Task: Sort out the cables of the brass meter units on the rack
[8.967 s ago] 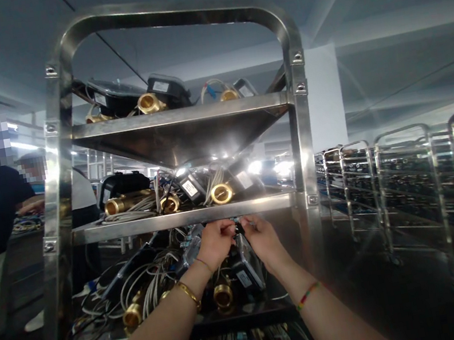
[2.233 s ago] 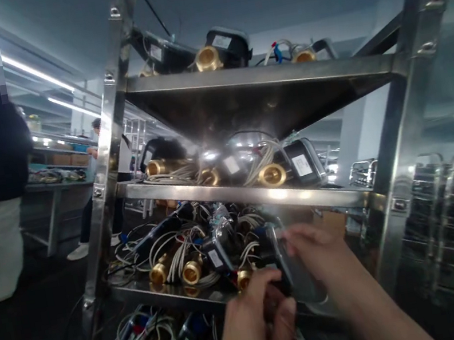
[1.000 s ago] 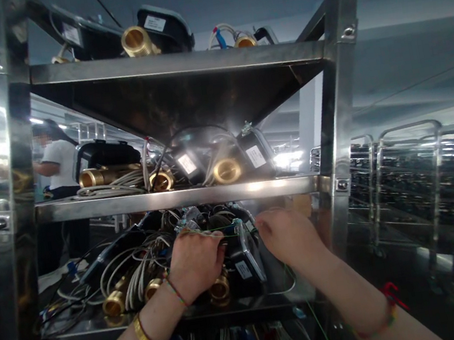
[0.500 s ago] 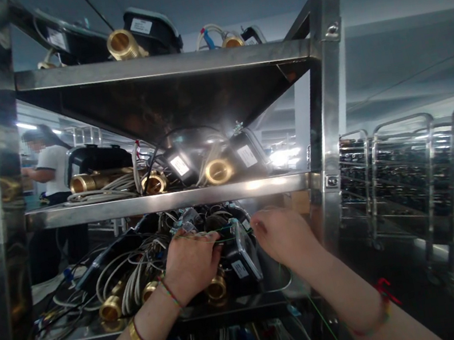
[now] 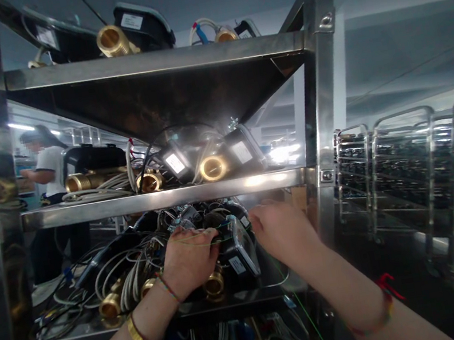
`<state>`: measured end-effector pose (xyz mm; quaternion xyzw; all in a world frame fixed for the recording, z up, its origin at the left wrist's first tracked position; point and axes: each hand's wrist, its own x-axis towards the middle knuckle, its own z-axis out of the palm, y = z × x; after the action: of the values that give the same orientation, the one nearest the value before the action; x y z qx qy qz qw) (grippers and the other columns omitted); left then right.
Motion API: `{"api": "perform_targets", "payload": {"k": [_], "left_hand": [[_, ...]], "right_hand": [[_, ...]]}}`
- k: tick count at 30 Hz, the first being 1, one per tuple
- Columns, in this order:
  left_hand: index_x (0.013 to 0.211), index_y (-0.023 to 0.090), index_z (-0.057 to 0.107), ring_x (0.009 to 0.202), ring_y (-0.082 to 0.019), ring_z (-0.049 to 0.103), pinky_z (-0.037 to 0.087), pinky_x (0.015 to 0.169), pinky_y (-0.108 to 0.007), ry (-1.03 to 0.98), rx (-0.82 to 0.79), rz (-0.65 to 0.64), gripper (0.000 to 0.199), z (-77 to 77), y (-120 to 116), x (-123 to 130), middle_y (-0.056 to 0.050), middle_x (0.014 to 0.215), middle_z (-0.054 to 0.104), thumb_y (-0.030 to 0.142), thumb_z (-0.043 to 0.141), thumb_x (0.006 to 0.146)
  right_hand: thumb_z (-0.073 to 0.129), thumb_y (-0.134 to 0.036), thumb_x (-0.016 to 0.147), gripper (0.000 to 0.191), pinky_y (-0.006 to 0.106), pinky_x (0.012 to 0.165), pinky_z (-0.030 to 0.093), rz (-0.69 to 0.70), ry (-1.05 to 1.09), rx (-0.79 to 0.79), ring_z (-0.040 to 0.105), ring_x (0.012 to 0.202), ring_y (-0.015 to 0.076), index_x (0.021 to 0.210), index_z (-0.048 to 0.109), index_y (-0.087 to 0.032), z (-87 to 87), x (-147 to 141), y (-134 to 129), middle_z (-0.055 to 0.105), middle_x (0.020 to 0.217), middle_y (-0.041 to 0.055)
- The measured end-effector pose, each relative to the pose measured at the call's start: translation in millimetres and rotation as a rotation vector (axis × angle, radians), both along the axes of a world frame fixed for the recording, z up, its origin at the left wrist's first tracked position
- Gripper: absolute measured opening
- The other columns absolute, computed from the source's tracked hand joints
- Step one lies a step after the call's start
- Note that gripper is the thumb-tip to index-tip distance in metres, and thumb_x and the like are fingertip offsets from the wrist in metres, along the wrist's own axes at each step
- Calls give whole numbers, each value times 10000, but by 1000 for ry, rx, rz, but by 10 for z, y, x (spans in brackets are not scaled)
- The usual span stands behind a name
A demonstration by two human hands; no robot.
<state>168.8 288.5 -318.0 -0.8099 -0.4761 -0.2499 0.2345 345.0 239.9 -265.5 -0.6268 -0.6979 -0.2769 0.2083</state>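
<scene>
Both of my hands reach into the lower shelf among water meters with brass threaded fittings. My left hand [image 5: 192, 260] is closed beside a black meter [image 5: 238, 256] with a clear cover and a white label. A thin green wire [image 5: 307, 316] lies across its fingers, runs toward the meter's top, and also hangs below the right hand. Closed in a pinch, my right hand [image 5: 282, 227] is just right of the meter, with the green wire at its fingers. The fingertips of both hands are partly hidden. A brass fitting [image 5: 214, 283] shows beneath my left hand.
The steel rack's middle shelf edge [image 5: 166, 198] passes just above my hands, between upright posts [image 5: 321, 84]. Coiled grey cables [image 5: 135, 281] crowd the left of the lower shelf. More meters fill the other shelves. A person [image 5: 46, 162] stands behind at left; wheeled racks [image 5: 410, 174] stand at right.
The rack has shifted slightly left in view. Both hands stay close to the same meter, and the hanging part of the green wire has swung a little to the left.
</scene>
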Motion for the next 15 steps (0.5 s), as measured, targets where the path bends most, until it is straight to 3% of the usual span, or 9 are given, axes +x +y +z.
{"api": "perform_targets", "payload": {"k": [7,15], "left_hand": [[1019,270,665,836,-274,695,509,830,-465,-5,-4,-4,251,-7,11,-13,-37,891,746,319,446,908],[1031,272,661,846,-281,691,505,816,-468,9,-11,-7,267,10,21,-20,-43,905,741,327,426,917]], "right_hand": [[431,-169,875,268,335,566,208,7,-33,-12,565,688,200,803,687,-141,2,10,91,684,838,129],[444,-179,877,262,354,595,239,21,-27,-45,606,740,235,811,696,-155,10,24,98,701,850,136]]}}
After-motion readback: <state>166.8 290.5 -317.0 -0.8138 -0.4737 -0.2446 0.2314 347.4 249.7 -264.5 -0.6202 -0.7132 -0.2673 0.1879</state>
